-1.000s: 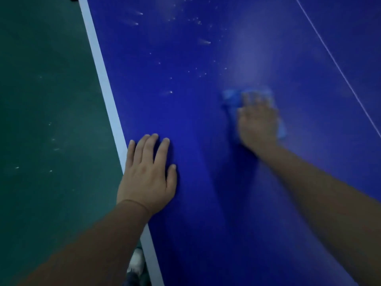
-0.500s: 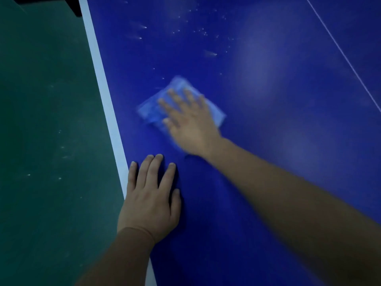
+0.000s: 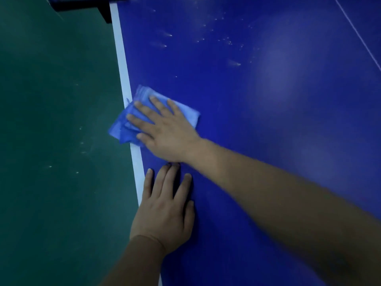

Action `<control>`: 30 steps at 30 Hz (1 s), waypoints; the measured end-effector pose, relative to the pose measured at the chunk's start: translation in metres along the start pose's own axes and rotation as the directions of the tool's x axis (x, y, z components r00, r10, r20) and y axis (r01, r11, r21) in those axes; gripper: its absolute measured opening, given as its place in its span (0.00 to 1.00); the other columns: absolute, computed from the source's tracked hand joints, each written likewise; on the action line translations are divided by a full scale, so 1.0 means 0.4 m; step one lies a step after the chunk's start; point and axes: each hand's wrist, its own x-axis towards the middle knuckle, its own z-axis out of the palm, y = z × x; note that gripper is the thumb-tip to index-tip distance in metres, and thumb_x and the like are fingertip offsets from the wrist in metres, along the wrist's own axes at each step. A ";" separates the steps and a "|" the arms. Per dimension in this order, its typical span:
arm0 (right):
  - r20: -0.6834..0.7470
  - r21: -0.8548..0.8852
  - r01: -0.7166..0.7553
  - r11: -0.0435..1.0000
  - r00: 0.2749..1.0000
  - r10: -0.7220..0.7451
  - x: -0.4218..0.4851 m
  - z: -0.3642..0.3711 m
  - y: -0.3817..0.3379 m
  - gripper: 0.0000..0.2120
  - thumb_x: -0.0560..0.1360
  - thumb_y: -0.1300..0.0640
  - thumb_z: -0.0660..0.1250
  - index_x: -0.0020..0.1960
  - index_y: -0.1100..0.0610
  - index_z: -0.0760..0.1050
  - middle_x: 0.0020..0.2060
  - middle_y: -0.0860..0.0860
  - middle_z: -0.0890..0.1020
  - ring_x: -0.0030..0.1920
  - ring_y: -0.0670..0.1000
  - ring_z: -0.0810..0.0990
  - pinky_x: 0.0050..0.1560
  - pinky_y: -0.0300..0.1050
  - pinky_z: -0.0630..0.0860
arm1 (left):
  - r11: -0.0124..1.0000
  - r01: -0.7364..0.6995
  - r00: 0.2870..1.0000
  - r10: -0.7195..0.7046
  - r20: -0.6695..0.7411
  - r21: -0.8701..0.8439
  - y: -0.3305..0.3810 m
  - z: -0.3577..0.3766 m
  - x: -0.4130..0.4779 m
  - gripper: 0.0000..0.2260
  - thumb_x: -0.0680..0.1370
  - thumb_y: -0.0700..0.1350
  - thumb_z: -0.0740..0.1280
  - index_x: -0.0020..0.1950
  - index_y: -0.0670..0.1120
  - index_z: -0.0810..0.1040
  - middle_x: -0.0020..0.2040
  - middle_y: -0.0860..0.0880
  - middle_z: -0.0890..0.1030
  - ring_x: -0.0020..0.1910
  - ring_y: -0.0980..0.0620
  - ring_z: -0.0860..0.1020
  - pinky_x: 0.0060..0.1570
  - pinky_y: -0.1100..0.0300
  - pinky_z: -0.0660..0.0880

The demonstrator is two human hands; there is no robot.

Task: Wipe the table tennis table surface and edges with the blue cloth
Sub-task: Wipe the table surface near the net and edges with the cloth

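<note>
The dark blue table tennis table (image 3: 268,120) fills the right of the view, with a white stripe (image 3: 121,65) along its left edge. My right hand (image 3: 165,131) lies flat on the folded blue cloth (image 3: 127,126) and presses it onto the table at that edge. Part of the cloth hangs out past the stripe over the floor. My left hand (image 3: 165,213) rests palm down on the table just nearer to me, fingers spread, holding nothing. Its fingertips almost touch my right wrist.
White specks and streaks of dust (image 3: 222,40) dot the far part of the table. A thin white centre line (image 3: 358,36) runs at the upper right. Green floor (image 3: 51,141) lies to the left, and a dark table fitting (image 3: 86,5) sits at the top left.
My right hand has swept the cloth leftward across the table, from mid-table to the white edge stripe, where it now overhangs. My left hand stayed planted in place.
</note>
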 end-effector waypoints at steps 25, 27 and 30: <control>-0.129 -0.052 -0.303 0.952 0.947 0.294 0.021 -0.020 0.113 0.25 0.83 0.47 0.50 0.79 0.49 0.61 0.79 0.55 0.61 0.79 0.64 0.56 0.75 0.67 0.56 | 0.996 -0.033 0.993 0.042 0.107 -0.084 -0.014 -0.010 -0.005 0.26 0.77 0.54 0.61 0.71 0.43 0.75 0.74 0.39 0.71 0.75 0.39 0.65 0.72 0.35 0.55; -0.045 -0.064 0.041 0.997 0.998 -0.044 0.010 -0.013 0.037 0.25 0.83 0.46 0.52 0.79 0.48 0.62 0.79 0.53 0.62 0.79 0.62 0.56 0.76 0.66 0.54 | 0.989 -0.060 0.994 0.071 0.080 -0.132 -0.025 -0.017 -0.006 0.26 0.75 0.55 0.62 0.70 0.44 0.77 0.73 0.41 0.73 0.75 0.40 0.65 0.71 0.36 0.57; 0.044 -0.100 0.169 0.981 0.985 -0.165 0.061 -0.037 0.110 0.25 0.83 0.44 0.49 0.79 0.46 0.60 0.80 0.51 0.60 0.80 0.60 0.53 0.78 0.64 0.49 | 0.979 -0.024 0.999 0.028 0.017 -0.202 -0.045 -0.028 0.006 0.27 0.73 0.54 0.63 0.70 0.45 0.76 0.73 0.42 0.72 0.75 0.41 0.64 0.70 0.37 0.57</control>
